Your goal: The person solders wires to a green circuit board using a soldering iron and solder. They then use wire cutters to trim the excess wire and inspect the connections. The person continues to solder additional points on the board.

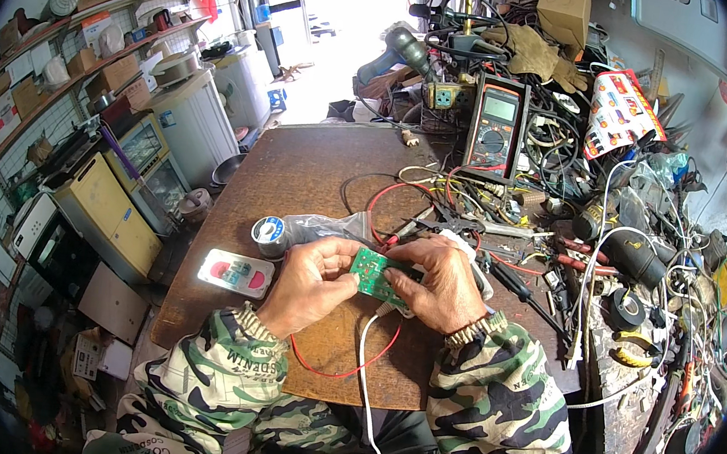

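Note:
A small green circuit board (371,272) is held up over the near part of the brown table. My left hand (314,281) pinches its left edge between thumb and fingers. On the other side my right hand (440,281) grips the board, the thumb lying across its face. A white cable (366,353) and a thin red wire (337,376) hang below the board toward the table's front edge. Behind my right hand a white object (477,271) shows only in part. Left of my left hand lies a flat white case with pink shapes (236,273).
A solder spool (269,231) and a clear plastic bag (328,226) lie beyond my left hand. A multimeter (495,128) stands at the back right of the table (300,157). Pliers (446,222), a soldering iron (514,280) and tangled wires crowd the right side. Shelves (101,9) line the left wall.

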`<action>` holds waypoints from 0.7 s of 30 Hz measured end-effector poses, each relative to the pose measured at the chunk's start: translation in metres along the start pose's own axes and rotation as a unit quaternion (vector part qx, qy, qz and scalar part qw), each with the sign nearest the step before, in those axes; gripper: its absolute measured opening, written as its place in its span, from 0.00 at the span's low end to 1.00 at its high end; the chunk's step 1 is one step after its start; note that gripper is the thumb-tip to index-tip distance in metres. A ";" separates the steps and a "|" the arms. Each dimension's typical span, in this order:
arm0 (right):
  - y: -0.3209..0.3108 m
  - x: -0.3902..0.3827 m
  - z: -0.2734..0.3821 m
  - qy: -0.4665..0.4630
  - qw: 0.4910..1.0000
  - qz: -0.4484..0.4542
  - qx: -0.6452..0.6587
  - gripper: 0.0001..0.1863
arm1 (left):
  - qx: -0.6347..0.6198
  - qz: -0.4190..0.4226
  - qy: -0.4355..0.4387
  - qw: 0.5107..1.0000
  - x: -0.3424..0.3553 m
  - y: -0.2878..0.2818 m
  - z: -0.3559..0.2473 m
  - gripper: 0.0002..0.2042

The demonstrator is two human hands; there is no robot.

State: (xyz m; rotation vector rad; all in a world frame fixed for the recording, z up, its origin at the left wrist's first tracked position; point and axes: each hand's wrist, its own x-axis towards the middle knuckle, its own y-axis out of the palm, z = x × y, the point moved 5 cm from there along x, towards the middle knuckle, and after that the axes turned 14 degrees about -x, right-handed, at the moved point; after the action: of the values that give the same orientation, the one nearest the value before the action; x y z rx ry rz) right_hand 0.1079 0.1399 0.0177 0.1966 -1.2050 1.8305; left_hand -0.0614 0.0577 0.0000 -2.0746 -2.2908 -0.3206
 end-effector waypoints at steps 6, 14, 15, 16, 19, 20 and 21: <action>-0.002 0.002 0.004 0.016 0.999 -0.008 0.029 0.13 | -0.040 -0.004 -0.009 0.999 -0.001 -0.002 0.000 0.17; 0.002 0.003 0.002 0.037 0.999 0.017 0.019 0.15 | -0.021 0.029 0.027 0.999 -0.001 0.004 -0.003 0.16; 0.003 0.003 0.001 0.033 0.999 0.022 0.030 0.15 | -0.016 0.032 0.037 0.999 -0.001 0.003 -0.004 0.16; 0.006 0.003 -0.004 0.029 0.999 0.024 0.039 0.15 | -0.015 0.033 0.034 0.999 -0.002 0.004 -0.004 0.16; 0.005 0.003 -0.003 0.053 0.995 0.048 0.072 0.16 | -0.010 0.034 0.031 0.999 -0.003 0.005 -0.007 0.16; 0.004 0.003 -0.002 0.066 0.993 0.059 0.084 0.16 | -0.005 0.034 0.034 0.999 -0.003 0.005 -0.006 0.15; 0.004 0.004 -0.001 0.064 0.993 0.062 0.080 0.16 | 0.000 0.033 0.036 0.999 -0.003 0.004 -0.006 0.15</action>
State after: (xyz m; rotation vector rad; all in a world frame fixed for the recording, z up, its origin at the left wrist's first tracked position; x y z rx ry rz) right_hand 0.1031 0.1423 0.0169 0.0941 -1.0014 2.0179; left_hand -0.0574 0.0541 0.0062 -2.0982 -2.1761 -0.3874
